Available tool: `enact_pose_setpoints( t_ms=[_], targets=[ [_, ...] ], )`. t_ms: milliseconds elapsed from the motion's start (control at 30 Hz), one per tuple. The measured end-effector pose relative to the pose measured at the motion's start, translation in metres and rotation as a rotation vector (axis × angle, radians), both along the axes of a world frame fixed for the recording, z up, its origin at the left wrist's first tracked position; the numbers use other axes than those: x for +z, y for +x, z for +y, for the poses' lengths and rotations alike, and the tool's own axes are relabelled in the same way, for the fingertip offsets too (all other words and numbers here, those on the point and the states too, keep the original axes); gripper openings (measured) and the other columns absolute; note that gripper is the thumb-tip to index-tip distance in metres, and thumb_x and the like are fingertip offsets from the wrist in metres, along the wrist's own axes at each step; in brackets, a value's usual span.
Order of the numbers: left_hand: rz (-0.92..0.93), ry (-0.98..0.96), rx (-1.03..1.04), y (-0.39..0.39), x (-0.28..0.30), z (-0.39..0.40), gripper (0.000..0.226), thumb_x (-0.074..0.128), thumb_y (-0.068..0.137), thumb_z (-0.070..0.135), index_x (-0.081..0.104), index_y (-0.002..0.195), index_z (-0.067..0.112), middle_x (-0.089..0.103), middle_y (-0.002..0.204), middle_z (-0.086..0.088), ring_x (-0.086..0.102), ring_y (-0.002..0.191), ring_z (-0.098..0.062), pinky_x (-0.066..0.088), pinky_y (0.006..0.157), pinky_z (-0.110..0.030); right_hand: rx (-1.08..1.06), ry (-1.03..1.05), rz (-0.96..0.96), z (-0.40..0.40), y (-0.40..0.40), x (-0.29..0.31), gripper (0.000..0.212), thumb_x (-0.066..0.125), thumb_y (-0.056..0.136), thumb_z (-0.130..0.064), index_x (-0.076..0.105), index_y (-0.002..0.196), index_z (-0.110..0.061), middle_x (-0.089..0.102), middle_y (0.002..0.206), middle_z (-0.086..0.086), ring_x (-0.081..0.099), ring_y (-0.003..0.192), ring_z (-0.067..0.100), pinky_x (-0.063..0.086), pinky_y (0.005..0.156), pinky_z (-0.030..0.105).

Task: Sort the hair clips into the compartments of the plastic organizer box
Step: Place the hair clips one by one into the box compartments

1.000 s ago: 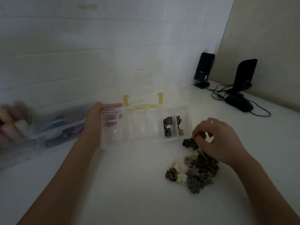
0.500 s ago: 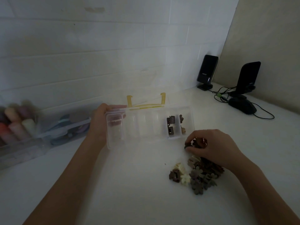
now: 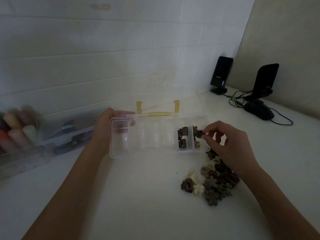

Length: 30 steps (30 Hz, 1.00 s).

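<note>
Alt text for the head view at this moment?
The right hand pinches a dark clip over the end compartment of a clear organizer box, which the left hand holds. A pile of clips lies on the white table.

Two hands [image 3: 103, 129]; one organizer box [image 3: 155, 151]; two black speakers [image 3: 220, 73]; loose clip pile [image 3: 216, 182] uncountable

Left hand [image 3: 106, 131] curled in a grip, forearm extended, right hand [image 3: 230, 142] pinched thumb to forefinger, wrist bent.
</note>
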<state>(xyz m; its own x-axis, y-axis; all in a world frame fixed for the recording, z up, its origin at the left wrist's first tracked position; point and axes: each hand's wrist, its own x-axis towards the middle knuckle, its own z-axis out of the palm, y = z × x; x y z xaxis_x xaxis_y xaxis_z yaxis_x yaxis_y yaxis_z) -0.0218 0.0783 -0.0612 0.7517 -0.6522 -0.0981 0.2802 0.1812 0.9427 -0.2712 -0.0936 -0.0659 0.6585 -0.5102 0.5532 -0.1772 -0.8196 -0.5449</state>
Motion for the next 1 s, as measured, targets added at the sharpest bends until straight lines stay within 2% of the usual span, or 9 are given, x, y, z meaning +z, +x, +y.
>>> enact_pose_setpoints(
  t_ms=[100,200,300,367,433,600,867,933,1000],
  targets=[
    [0.008,-0.008,0.0,-0.001,0.001,0.0,0.048,0.031,0.082,0.02,0.074,0.066,0.007,0.068,0.061,-0.007,0.061,0.058,-0.019,0.048,0.055,-0.017,-0.012,-0.07,0.035,0.002,0.001,-0.002,0.024,0.063,0.085,-0.017,0.056,0.1,-0.034,0.058,0.083,-0.017,0.055,0.071,0.008,0.038,0.055,0.015],
    [0.008,-0.003,-0.008,-0.001,0.001,0.001,0.049,0.031,0.083,0.02,0.075,0.066,0.008,0.068,0.062,-0.006,0.061,0.061,-0.019,0.047,0.061,-0.021,-0.012,-0.15,0.042,0.001,0.0,-0.003,0.019,0.062,0.083,-0.009,0.063,0.086,-0.028,0.058,0.095,-0.019,0.054,0.069,0.006,0.036,0.054,0.014],
    [0.001,-0.002,0.01,-0.001,0.001,0.0,0.046,0.032,0.081,0.019,0.075,0.068,0.007,0.067,0.063,-0.006,0.059,0.067,-0.021,0.045,0.066,-0.025,-0.04,-0.301,0.146,0.0,-0.001,-0.006,0.019,0.065,0.078,-0.009,0.07,0.075,-0.026,0.054,0.11,-0.011,0.042,0.076,0.002,0.033,0.049,0.013],
    [-0.013,0.001,0.026,-0.001,0.0,0.001,0.046,0.033,0.08,0.019,0.075,0.068,0.008,0.067,0.064,-0.007,0.059,0.068,-0.022,0.045,0.066,-0.025,-0.041,-0.384,0.228,0.0,0.001,-0.008,0.014,0.066,0.077,-0.014,0.073,0.08,-0.025,0.051,0.119,-0.005,0.035,0.081,0.001,0.028,0.046,0.01],
    [-0.017,-0.002,0.023,-0.002,0.0,0.001,0.046,0.032,0.079,0.019,0.075,0.068,0.008,0.067,0.064,-0.007,0.058,0.068,-0.022,0.045,0.066,-0.026,-0.049,-0.421,0.272,-0.001,0.002,-0.009,0.014,0.068,0.076,-0.016,0.074,0.087,-0.024,0.048,0.125,-0.004,0.038,0.085,0.005,0.027,0.046,0.011],
    [-0.009,0.007,0.028,-0.004,0.003,0.001,0.043,0.033,0.078,0.018,0.074,0.066,0.008,0.063,0.065,-0.009,0.054,0.068,-0.024,0.042,0.064,-0.028,-0.059,-0.411,0.266,-0.005,0.003,-0.012,0.022,0.061,0.081,-0.02,0.073,0.1,-0.022,0.045,0.136,-0.003,0.042,0.098,0.01,0.038,0.056,0.022],
    [0.011,-0.03,0.018,-0.008,0.006,0.001,0.049,0.03,0.082,0.017,0.073,0.062,0.007,0.067,0.059,-0.007,0.061,0.055,-0.018,0.047,0.051,-0.015,-0.05,-0.37,0.13,-0.005,0.001,-0.01,0.017,0.056,0.082,-0.024,0.072,0.085,-0.021,0.051,0.128,-0.003,0.043,0.097,0.008,0.039,0.06,0.024],
    [0.019,-0.036,0.019,-0.008,0.006,0.001,0.048,0.03,0.083,0.017,0.073,0.064,0.006,0.066,0.059,-0.008,0.06,0.054,-0.018,0.047,0.053,-0.017,-0.071,-0.306,0.05,-0.005,-0.001,-0.006,0.021,0.051,0.083,-0.03,0.07,0.084,-0.023,0.053,0.116,-0.005,0.044,0.09,0.007,0.04,0.057,0.022],
    [0.017,-0.024,0.017,-0.008,0.007,0.002,0.048,0.03,0.083,0.018,0.073,0.064,0.006,0.066,0.059,-0.008,0.06,0.053,-0.018,0.048,0.053,-0.017,-0.119,-0.215,0.02,-0.005,-0.004,-0.001,0.016,0.051,0.083,-0.027,0.066,0.078,-0.024,0.054,0.095,-0.011,0.047,0.076,0.007,0.039,0.054,0.021]
  ],
)
